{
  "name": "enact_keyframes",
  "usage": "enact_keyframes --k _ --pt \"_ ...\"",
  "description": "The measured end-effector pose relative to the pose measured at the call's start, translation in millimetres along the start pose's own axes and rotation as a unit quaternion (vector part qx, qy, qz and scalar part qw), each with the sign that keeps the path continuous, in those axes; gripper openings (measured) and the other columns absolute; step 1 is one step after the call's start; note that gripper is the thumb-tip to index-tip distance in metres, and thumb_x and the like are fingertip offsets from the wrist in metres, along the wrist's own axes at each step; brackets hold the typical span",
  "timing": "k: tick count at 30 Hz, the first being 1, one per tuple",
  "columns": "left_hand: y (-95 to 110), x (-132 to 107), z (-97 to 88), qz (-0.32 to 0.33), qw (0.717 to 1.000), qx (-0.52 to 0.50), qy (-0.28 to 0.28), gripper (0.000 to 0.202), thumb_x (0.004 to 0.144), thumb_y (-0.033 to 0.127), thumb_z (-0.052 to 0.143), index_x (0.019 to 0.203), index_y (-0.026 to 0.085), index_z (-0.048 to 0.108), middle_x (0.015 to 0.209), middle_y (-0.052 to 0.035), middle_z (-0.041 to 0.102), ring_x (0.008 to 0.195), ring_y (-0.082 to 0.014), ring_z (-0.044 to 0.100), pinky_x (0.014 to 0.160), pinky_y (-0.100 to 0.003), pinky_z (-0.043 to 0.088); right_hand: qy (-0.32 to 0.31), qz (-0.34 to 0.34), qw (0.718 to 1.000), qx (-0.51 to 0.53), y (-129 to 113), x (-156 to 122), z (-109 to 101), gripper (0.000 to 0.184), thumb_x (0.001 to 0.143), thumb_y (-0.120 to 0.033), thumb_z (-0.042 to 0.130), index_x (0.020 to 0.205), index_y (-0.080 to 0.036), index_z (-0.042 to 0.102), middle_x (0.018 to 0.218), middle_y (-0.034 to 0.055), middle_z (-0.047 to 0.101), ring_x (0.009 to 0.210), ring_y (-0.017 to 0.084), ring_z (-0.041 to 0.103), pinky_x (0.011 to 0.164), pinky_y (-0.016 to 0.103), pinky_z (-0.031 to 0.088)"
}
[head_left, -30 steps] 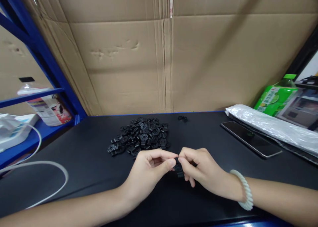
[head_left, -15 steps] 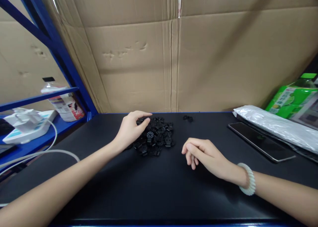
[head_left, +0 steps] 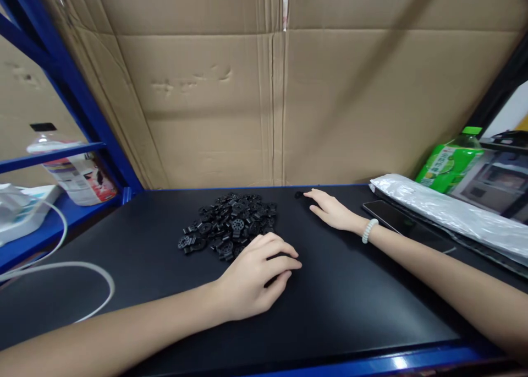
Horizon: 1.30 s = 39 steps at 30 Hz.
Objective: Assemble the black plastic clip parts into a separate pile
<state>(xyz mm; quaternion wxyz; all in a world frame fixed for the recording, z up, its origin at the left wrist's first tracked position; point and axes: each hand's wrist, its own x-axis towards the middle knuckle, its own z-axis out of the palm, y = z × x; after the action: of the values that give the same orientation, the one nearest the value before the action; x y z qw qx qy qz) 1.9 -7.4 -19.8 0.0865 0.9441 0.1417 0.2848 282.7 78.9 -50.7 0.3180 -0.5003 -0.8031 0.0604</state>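
A heap of small black plastic parts (head_left: 231, 217), some with round perforated discs, lies left of centre on the black tabletop (head_left: 355, 289). My left hand (head_left: 264, 275) is just in front of the heap, palm down with its fingers apart and nothing visible in them. Farther back on the right, my right hand (head_left: 332, 209) reaches toward the table's rear edge with fingers stretched out. Its fingertips are at a small black part (head_left: 299, 194), which they partly cover; whether they touch it I cannot tell. A pale coiled band (head_left: 370, 230) circles my right wrist.
A phone (head_left: 391, 216) and a silvery plastic package (head_left: 445, 212) lie on the right, with a green bottle (head_left: 447, 162) behind. At left are a blue shelf frame (head_left: 111, 162), a labelled bottle (head_left: 78, 173) and a white cable (head_left: 103, 272). Cardboard (head_left: 206, 107) stands behind.
My left hand has moved off the heap, toward me and to the right. My right hand has stretched forward to the small black part at the back, its fingers opening out. The view has shifted right.
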Motion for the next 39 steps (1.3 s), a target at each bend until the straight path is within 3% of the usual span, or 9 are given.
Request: enact_keyframes --k 4,8,14,18,24,28,31,36,39 --pt "0 0 -1.8 0.008 1.0 -0.021 0.001 0.026 0.088 0.008 0.049 0.105 0.018 0.066 0.103 -0.0095 0.067 0.091 -0.0207 0.058 0.083 -0.037 0.047 0.045 0.023 0.998 0.047 -8 0 -2 0.027 0.088 -0.027 0.049 0.11 -0.019 0.061 0.121 0.0126 0.062 0.119 0.028 0.054 0.103 0.052 0.038" --pt "2 -1 -1.3 -0.007 0.995 -0.081 0.051 0.026 0.088 0.006 0.049 0.105 0.017 0.065 0.1 -0.0093 0.067 0.092 -0.0188 0.06 0.085 -0.034 0.05 0.086 0.046 0.988 0.117 -35 -5 -12 0.021 0.088 -0.034 0.051 0.096 -0.017 0.06 0.096 0.0097 0.068 0.088 0.023 0.066 0.082 0.043 0.053" --pt "1 -2 -0.9 -0.125 0.972 -0.153 0.126 0.022 0.083 0.011 0.061 0.104 0.017 0.062 0.095 -0.0059 0.064 0.076 -0.0138 0.06 0.071 -0.028 0.054 0.05 0.019 0.97 0.236 -96 -29 -28 0.022 0.088 -0.027 0.054 0.11 -0.021 0.051 0.082 0.001 0.064 0.074 0.015 0.066 0.073 0.031 0.054" --pt "0 -2 0.8 -0.199 0.93 -0.289 0.112 0.052 0.071 0.017 0.077 0.116 0.019 0.051 0.107 -0.0071 0.062 0.086 -0.0166 0.065 0.078 -0.03 0.056 0.009 -0.018 0.97 0.242 -123 -41 -33 0.01 0.085 -0.024 0.063 0.094 -0.02 0.063 0.086 0.0022 0.068 0.08 0.015 0.064 0.074 0.028 0.051" --pt "3 1 1.7 -0.22 0.893 -0.377 0.106 0.052 0.069 0.014 0.079 0.116 0.017 0.057 0.099 -0.0061 0.066 0.091 -0.0181 0.066 0.084 -0.03 0.056 -0.008 -0.047 0.972 0.232 -132 -48 -21 0.009 0.082 -0.014 0.066 0.09 -0.019 0.067 0.081 0.0005 0.068 0.074 0.012 0.061 0.07 0.025 0.047" --pt "6 2 1.6 -0.228 0.888 -0.379 0.123 0.032 0.076 0.015 0.072 0.106 0.016 0.065 0.094 -0.0051 0.069 0.085 -0.0163 0.066 0.08 -0.028 0.056 -0.023 0.001 0.955 0.295 -132 -50 -14 0.004 0.084 -0.022 0.065 0.085 -0.018 0.064 0.077 0.0 0.067 0.073 0.012 0.061 0.069 0.023 0.047" --pt "6 0 2.0 -0.244 0.891 -0.352 0.151 0.012 0.082 0.016 0.065 0.093 0.016 0.07 0.084 -0.0027 0.07 0.076 -0.0137 0.066 0.074 -0.024 0.056 -0.059 0.033 0.936 0.346 -134 -51 -13 0.02 0.093 -0.03 0.051 0.086 -0.016 0.062 0.073 0.0005 0.064 0.068 0.011 0.059 0.065 0.023 0.046" --pt "7 -3 0.8 -0.264 0.892 -0.326 0.169 0.006 0.082 0.017 0.065 0.084 0.017 0.071 0.075 -0.0006 0.07 0.068 -0.0127 0.065 0.066 -0.021 0.054 -0.156 0.068 0.925 0.341 -138 -55 -9 0.024 0.089 -0.036 0.055 0.08 -0.015 0.061 0.071 0.0015 0.063 0.061 0.011 0.058 0.056 0.021 0.045" --pt "8 -1 -0.1 -0.261 0.892 -0.333 0.162 0.007 0.083 0.019 0.065 0.083 0.017 0.072 0.074 -0.0008 0.071 0.067 -0.0129 0.066 0.064 -0.02 0.054 -0.158 0.065 0.929 0.328 -140 -57 -6 0.022 0.09 -0.031 0.054 0.078 -0.014 0.061 0.067 0.0007 0.061 0.059 0.011 0.057 0.054 0.02 0.043"
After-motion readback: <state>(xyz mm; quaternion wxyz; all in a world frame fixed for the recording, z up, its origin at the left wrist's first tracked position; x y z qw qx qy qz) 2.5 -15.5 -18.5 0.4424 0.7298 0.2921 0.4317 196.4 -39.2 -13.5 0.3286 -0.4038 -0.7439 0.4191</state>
